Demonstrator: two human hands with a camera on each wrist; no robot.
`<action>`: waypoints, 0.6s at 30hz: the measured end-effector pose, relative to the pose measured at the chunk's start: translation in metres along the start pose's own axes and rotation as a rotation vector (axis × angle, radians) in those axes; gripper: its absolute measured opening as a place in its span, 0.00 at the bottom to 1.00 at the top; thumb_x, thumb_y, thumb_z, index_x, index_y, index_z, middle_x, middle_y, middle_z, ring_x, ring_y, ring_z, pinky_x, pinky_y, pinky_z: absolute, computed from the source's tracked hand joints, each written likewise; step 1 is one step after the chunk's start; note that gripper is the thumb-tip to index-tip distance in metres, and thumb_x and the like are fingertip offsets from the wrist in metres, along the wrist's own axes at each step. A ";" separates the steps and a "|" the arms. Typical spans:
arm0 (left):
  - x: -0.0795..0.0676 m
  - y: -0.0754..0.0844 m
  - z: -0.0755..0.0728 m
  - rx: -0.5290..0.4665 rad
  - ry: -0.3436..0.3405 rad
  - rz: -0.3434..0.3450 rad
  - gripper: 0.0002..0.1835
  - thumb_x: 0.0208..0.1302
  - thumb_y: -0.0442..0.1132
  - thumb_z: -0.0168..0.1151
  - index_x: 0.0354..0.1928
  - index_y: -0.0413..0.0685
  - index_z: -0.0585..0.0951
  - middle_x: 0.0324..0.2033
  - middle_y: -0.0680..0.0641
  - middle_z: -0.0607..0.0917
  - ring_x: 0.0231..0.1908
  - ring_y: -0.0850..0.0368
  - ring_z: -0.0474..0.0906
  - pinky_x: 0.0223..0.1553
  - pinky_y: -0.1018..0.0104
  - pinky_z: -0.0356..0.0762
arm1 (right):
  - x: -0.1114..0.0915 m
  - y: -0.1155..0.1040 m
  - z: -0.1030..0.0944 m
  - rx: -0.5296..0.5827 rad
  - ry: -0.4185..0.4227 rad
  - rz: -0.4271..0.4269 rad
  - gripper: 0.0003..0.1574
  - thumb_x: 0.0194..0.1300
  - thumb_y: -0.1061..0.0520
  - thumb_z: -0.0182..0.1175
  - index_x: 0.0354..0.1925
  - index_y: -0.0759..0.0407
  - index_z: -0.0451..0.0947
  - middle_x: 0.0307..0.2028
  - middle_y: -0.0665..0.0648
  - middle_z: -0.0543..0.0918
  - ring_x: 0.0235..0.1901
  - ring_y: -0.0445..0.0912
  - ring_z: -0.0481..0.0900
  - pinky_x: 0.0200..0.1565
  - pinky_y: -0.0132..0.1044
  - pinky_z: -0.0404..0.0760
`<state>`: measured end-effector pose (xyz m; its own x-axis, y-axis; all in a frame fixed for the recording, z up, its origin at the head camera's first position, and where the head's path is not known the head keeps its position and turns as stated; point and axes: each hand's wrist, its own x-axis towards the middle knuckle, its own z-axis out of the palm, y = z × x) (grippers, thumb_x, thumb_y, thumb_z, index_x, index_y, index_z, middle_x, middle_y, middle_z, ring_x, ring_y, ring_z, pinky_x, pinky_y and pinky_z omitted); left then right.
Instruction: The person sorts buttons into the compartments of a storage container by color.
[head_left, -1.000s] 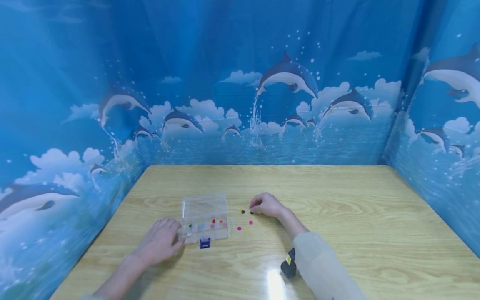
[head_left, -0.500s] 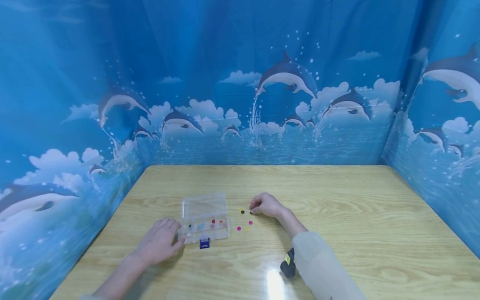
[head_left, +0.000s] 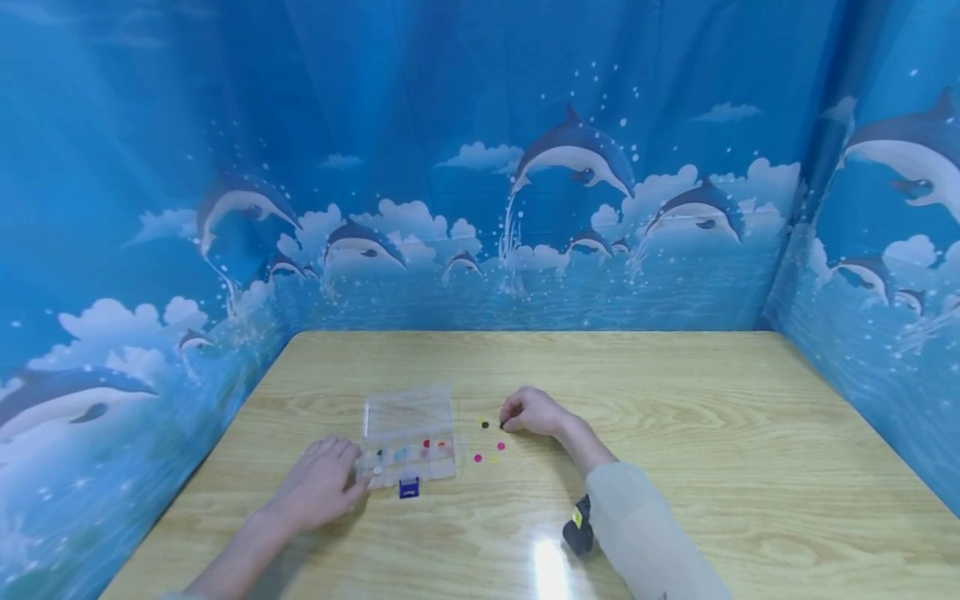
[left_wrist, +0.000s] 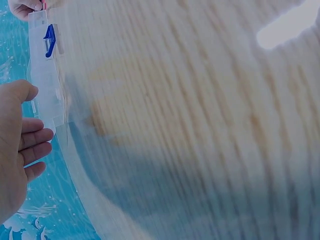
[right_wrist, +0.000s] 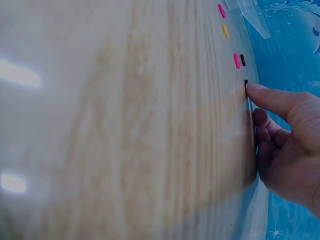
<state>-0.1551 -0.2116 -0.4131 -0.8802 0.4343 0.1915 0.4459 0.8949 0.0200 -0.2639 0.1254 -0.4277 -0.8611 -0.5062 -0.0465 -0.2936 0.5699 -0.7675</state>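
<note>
A small black button (right_wrist: 246, 83), pinched in the right hand (head_left: 534, 412), is right of an open, clear compartmented box (head_left: 408, 414).

Furniture: one table (head_left: 720, 392), its top in pale yellow wood grain with a glossy finish and rounded far corners. Walls: blue printed fabric backdrop. The rear panel (head_left: 450, 92) rises directly behind the table's far edge; the left panel (head_left: 67, 200) and right panel (head_left: 885, 50) flank its sides. The print shows leaping dolphins (head_left: 577, 150), white clouds (head_left: 416, 218) and rippled water (head_left: 420, 292), the water lowest, nearest the table. Soft vertical creases run down the cloth; a darker fold stands beyond the table's far right corner. Light: a white glare patch (head_left: 551, 569) reflects off the table's near part.
</note>
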 end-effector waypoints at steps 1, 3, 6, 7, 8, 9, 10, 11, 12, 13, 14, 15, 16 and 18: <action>0.000 0.000 0.000 0.002 0.002 0.002 0.19 0.56 0.46 0.62 0.41 0.37 0.76 0.37 0.43 0.78 0.42 0.46 0.74 0.51 0.48 0.70 | 0.000 0.000 0.000 -0.011 -0.002 -0.003 0.04 0.55 0.66 0.63 0.32 0.62 0.81 0.30 0.50 0.79 0.34 0.42 0.74 0.41 0.37 0.75; 0.000 0.000 0.000 0.000 0.001 0.001 0.19 0.56 0.46 0.62 0.41 0.37 0.76 0.37 0.43 0.79 0.42 0.46 0.74 0.51 0.48 0.70 | 0.001 0.001 0.000 -0.028 -0.007 -0.005 0.03 0.55 0.66 0.63 0.31 0.61 0.81 0.30 0.50 0.79 0.33 0.42 0.74 0.40 0.36 0.75; 0.000 0.001 -0.001 0.002 0.004 0.003 0.19 0.56 0.46 0.62 0.41 0.37 0.76 0.37 0.43 0.79 0.42 0.47 0.74 0.51 0.48 0.70 | 0.001 0.001 0.001 -0.048 -0.017 -0.010 0.02 0.55 0.66 0.63 0.30 0.62 0.80 0.28 0.50 0.78 0.31 0.42 0.74 0.37 0.34 0.75; 0.000 0.001 -0.001 0.002 0.005 0.004 0.18 0.56 0.46 0.62 0.41 0.37 0.76 0.36 0.43 0.79 0.42 0.47 0.74 0.51 0.48 0.70 | 0.001 0.001 0.001 -0.050 -0.018 -0.005 0.02 0.55 0.66 0.63 0.29 0.62 0.80 0.28 0.50 0.78 0.30 0.42 0.74 0.36 0.34 0.76; -0.001 0.001 -0.001 0.003 0.007 0.007 0.18 0.56 0.46 0.62 0.41 0.37 0.76 0.36 0.43 0.79 0.41 0.47 0.74 0.50 0.48 0.70 | 0.001 0.001 0.001 -0.049 -0.021 0.000 0.02 0.55 0.66 0.63 0.28 0.62 0.79 0.27 0.50 0.78 0.29 0.42 0.73 0.34 0.33 0.75; -0.001 0.001 0.000 0.004 0.011 0.010 0.18 0.56 0.46 0.62 0.40 0.37 0.76 0.36 0.43 0.79 0.41 0.47 0.74 0.50 0.48 0.70 | 0.001 0.001 0.001 -0.047 -0.023 0.006 0.02 0.55 0.66 0.63 0.28 0.62 0.79 0.26 0.50 0.78 0.27 0.42 0.73 0.33 0.33 0.75; -0.001 0.001 0.000 0.006 0.015 0.014 0.18 0.56 0.46 0.62 0.40 0.37 0.76 0.36 0.43 0.78 0.41 0.47 0.74 0.50 0.48 0.70 | 0.000 0.000 0.002 -0.044 -0.025 0.012 0.03 0.55 0.66 0.63 0.27 0.62 0.79 0.26 0.50 0.78 0.27 0.42 0.72 0.32 0.33 0.74; -0.001 0.001 0.000 0.005 0.019 0.016 0.18 0.56 0.46 0.62 0.40 0.37 0.76 0.36 0.43 0.78 0.41 0.47 0.74 0.50 0.48 0.70 | 0.000 0.000 0.002 -0.042 -0.026 0.018 0.03 0.56 0.66 0.63 0.26 0.62 0.78 0.25 0.50 0.78 0.26 0.42 0.72 0.31 0.33 0.74; -0.001 0.001 0.000 0.005 0.022 0.018 0.18 0.55 0.46 0.62 0.39 0.37 0.76 0.36 0.43 0.78 0.41 0.47 0.74 0.50 0.48 0.70 | 0.000 0.000 0.002 -0.037 -0.027 0.025 0.04 0.56 0.66 0.63 0.26 0.61 0.78 0.25 0.50 0.78 0.25 0.42 0.71 0.30 0.33 0.73; -0.001 0.000 0.000 0.005 0.027 0.022 0.18 0.55 0.46 0.62 0.39 0.37 0.76 0.35 0.43 0.78 0.40 0.47 0.74 0.50 0.48 0.70 | 0.000 0.000 0.001 -0.036 -0.030 0.031 0.05 0.57 0.66 0.63 0.26 0.60 0.78 0.25 0.50 0.78 0.25 0.42 0.71 0.30 0.33 0.73; -0.001 0.000 0.000 0.006 0.030 0.024 0.18 0.55 0.46 0.62 0.39 0.37 0.76 0.35 0.43 0.78 0.40 0.47 0.74 0.50 0.49 0.70 | 0.000 0.000 0.001 -0.038 -0.034 0.030 0.05 0.57 0.66 0.63 0.25 0.60 0.78 0.25 0.50 0.78 0.25 0.42 0.71 0.30 0.33 0.73; -0.001 0.000 0.000 0.005 0.030 0.024 0.18 0.55 0.46 0.62 0.39 0.37 0.76 0.36 0.43 0.78 0.40 0.47 0.74 0.50 0.48 0.70 | -0.001 0.001 0.000 -0.040 -0.036 0.028 0.05 0.57 0.65 0.63 0.25 0.60 0.78 0.25 0.50 0.78 0.25 0.42 0.71 0.30 0.34 0.73; -0.001 0.000 0.000 0.005 0.030 0.024 0.18 0.55 0.46 0.62 0.39 0.38 0.76 0.36 0.43 0.78 0.41 0.47 0.74 0.50 0.48 0.70 | -0.001 0.001 0.000 -0.042 -0.039 0.025 0.05 0.57 0.65 0.62 0.25 0.59 0.78 0.25 0.50 0.78 0.25 0.42 0.71 0.31 0.34 0.74; -0.001 -0.001 0.000 0.005 0.027 0.023 0.18 0.55 0.46 0.62 0.39 0.38 0.76 0.36 0.43 0.79 0.41 0.47 0.74 0.51 0.48 0.69 | 0.000 0.002 -0.001 -0.051 -0.045 0.011 0.05 0.57 0.65 0.62 0.25 0.59 0.79 0.25 0.50 0.78 0.25 0.42 0.72 0.32 0.34 0.74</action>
<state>-0.1549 -0.2126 -0.4136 -0.8649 0.4520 0.2182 0.4651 0.8852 0.0102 -0.2647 0.1277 -0.4284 -0.8454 -0.5274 -0.0846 -0.3054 0.6073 -0.7334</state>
